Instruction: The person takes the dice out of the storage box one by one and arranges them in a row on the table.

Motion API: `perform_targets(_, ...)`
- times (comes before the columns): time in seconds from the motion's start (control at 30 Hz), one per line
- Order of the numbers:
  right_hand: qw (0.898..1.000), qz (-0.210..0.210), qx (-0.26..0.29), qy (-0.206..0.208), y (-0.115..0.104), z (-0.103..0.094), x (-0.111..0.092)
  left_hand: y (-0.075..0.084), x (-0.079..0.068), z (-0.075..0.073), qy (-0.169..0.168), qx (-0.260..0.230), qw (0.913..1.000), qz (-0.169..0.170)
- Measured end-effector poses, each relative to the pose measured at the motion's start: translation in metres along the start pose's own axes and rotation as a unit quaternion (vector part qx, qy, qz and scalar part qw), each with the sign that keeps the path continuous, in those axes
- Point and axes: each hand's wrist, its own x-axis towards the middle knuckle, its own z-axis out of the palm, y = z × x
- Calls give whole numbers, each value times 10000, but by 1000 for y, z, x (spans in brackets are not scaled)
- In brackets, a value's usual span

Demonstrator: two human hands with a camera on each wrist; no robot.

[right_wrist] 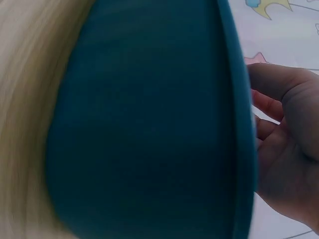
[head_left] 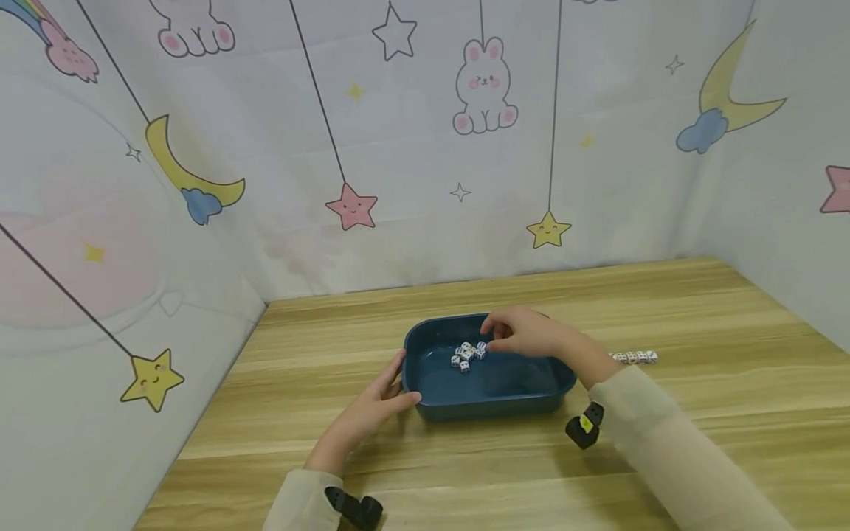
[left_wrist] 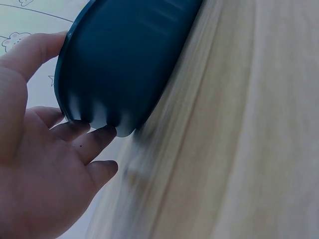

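A dark blue rectangular tray [head_left: 491, 408] rests on the table with several white dice [head_left: 468, 351] grouped toward its left half. My left hand [head_left: 372, 405] grips the tray's left end; in the left wrist view, the thumb meets the rim and the fingertips press against the outer wall. Over the tray's back right part, my right hand [head_left: 531, 333] hangs with bent fingers, a gap showing between thumb and forefinger. Its thumb tip is beside the rightmost die [head_left: 481, 350]. In the right wrist view, the tray's wall hides part of the fingers.
A straight row of dice [head_left: 634, 358] lies on the wooden table [head_left: 319, 346] right of the tray, partly behind the right forearm. White cloth walls [head_left: 412, 162] printed with stars, moons and rabbits stand behind and at both sides.
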Motion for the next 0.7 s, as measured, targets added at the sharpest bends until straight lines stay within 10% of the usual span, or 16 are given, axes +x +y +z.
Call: perform_targets(0.7,9991,239,308,-186,-2,32,25,0,1,0,10,124,9999,26)
